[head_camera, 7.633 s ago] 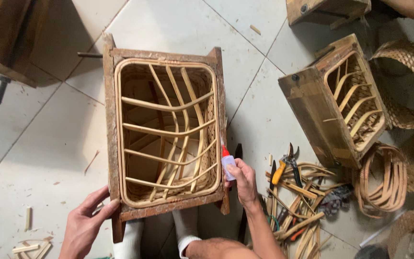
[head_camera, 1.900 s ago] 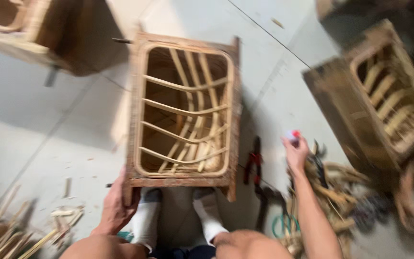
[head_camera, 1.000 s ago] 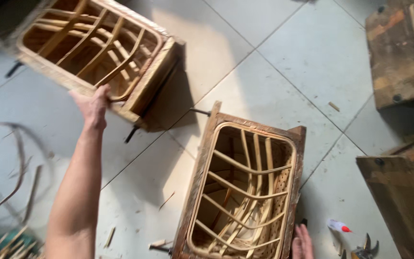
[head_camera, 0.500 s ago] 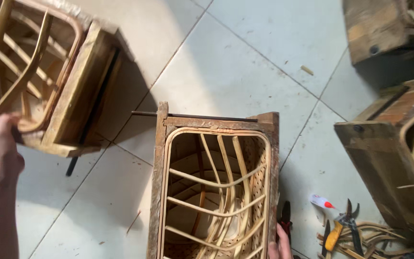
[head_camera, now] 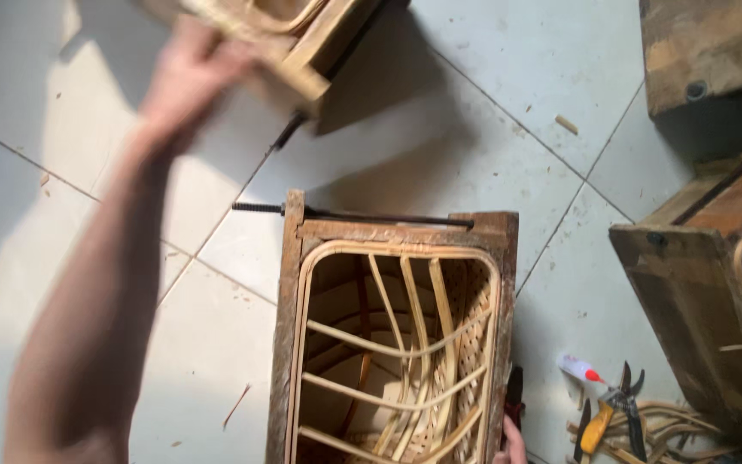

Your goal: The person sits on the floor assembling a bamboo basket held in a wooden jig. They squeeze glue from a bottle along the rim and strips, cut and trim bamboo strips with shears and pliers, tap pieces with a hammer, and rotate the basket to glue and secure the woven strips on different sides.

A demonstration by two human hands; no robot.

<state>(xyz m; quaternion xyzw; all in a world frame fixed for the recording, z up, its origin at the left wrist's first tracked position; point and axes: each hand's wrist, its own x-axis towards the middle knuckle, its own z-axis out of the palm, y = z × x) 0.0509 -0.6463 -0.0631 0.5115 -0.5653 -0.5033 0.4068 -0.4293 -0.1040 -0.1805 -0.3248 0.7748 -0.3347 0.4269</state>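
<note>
A small glue bottle (head_camera: 579, 369) is the only package in view. It lies on its side on the pale tiled floor (head_camera: 491, 129), at the lower right, just to the right of the wooden frame mould (head_camera: 397, 335) and just left of the yellow-handled cutters (head_camera: 611, 412). The bottle is slim and white, with a red cap at its right end, pointing towards the cutters. Any label on it is too small to make out. No signs, screens or other packages are visible anywhere else.
</note>
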